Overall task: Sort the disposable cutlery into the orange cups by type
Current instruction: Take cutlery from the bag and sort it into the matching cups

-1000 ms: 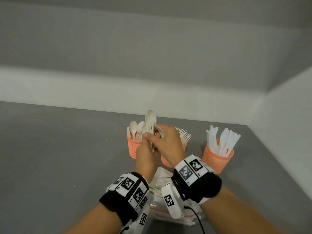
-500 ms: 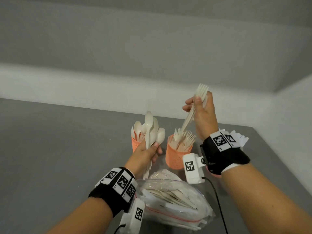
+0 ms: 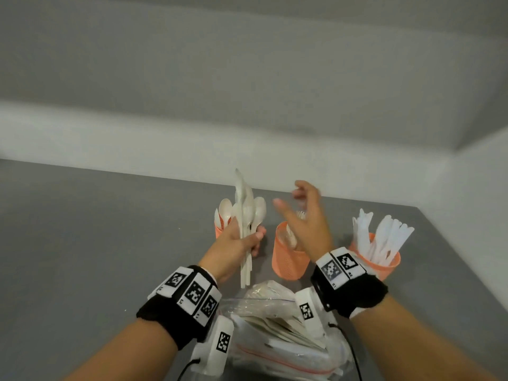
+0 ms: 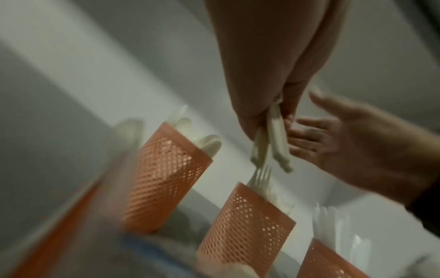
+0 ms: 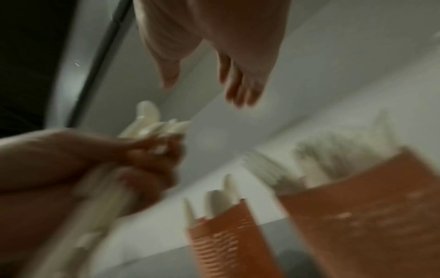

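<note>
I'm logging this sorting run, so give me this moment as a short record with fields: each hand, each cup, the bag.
left hand: grips a bundle of spoons, bowls up
right hand: open, holds nothing, above the middle cup
left cup: spoons
middle cup: forks
right cup: knives
plastic bag: lies nearest the person, more cutlery inside

Three orange cups (image 3: pixel 288 259), two hands (image 3: pixel 305 224), perhaps four held spoons (image 3: pixel 247 215)
</note>
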Action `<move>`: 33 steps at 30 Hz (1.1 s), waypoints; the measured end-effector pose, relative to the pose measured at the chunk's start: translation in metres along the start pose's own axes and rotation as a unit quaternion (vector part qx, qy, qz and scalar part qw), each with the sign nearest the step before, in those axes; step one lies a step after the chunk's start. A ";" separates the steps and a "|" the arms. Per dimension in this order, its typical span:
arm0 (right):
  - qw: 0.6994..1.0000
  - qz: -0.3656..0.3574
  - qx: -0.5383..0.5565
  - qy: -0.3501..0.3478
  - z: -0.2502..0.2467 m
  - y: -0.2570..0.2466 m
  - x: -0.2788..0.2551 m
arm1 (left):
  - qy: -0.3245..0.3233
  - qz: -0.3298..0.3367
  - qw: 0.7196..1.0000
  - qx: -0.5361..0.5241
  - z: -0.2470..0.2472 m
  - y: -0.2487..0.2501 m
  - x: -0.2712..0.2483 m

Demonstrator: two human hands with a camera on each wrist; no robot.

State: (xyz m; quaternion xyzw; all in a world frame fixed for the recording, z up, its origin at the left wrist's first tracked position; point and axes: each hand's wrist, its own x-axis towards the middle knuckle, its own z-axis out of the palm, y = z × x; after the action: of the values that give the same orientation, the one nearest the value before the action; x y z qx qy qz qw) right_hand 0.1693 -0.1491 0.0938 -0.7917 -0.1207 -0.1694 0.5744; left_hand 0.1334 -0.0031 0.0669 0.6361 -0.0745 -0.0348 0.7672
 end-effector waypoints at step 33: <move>0.965 0.138 0.221 -0.013 0.087 0.038 0.046 | 0.094 0.011 0.926 0.366 -0.067 -0.034 0.054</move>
State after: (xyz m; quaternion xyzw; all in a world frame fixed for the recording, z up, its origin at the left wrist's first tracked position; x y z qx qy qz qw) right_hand 0.2376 -0.0788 0.0552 -0.6561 -0.0525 -0.0471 0.7514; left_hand 0.1982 0.0471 0.0249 0.8720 -0.0165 0.0634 0.4852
